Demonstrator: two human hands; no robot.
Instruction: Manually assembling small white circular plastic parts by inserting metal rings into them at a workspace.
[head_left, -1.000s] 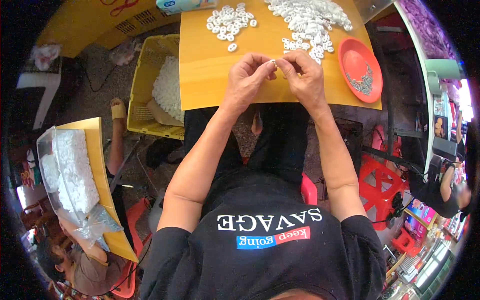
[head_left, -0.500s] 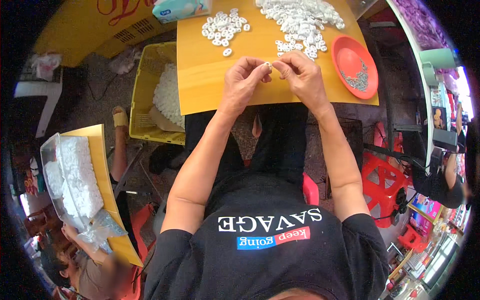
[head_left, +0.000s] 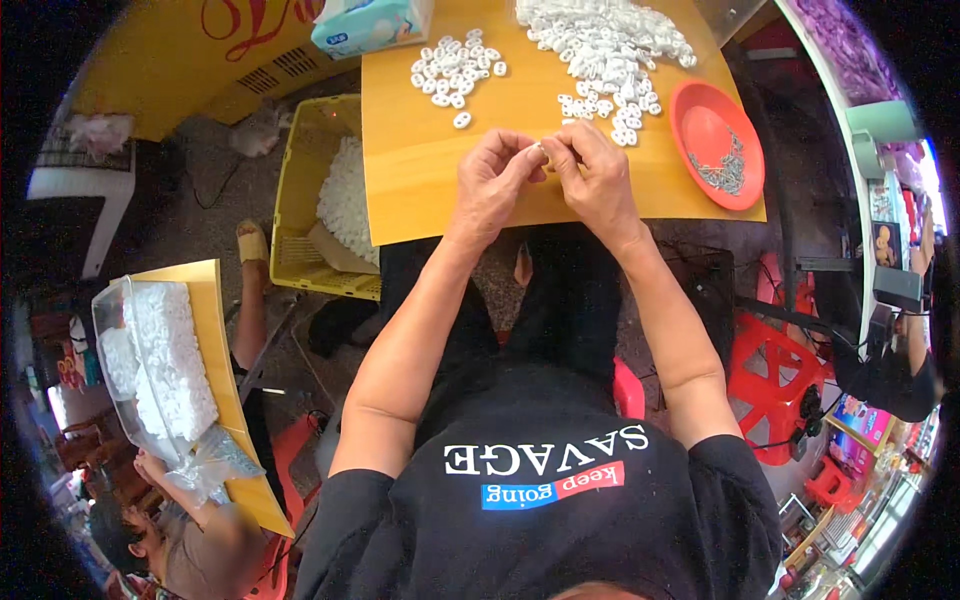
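Note:
Over the near half of the yellow tabletop (head_left: 420,200), my left hand (head_left: 492,180) and my right hand (head_left: 596,182) meet with thumbs and forefingers pinched. Between the fingertips shows a small white plastic piece (head_left: 541,149), mostly hidden by the fingers. The left hand grips it; the right fingers press against its other side. Beyond the right hand lies a big heap of white oval pieces with holes (head_left: 610,50). A smaller scattered group of such pieces (head_left: 455,70) lies beyond the left hand. To the right is a red plate (head_left: 690,120) with small grey metal pins (head_left: 728,165).
A tissue pack (head_left: 370,25) sits at the table's far left. Left of the table stands a yellow crate (head_left: 290,200) holding white pieces. Further left, another person sits by a board with a clear bin (head_left: 120,380) of white pieces. Red stools (head_left: 765,380) stand at right.
The whole view has shifted slightly, so table and hands appear a little lower and to the right. Both hands stay pinched together; the right fingers have turned slightly around the piece.

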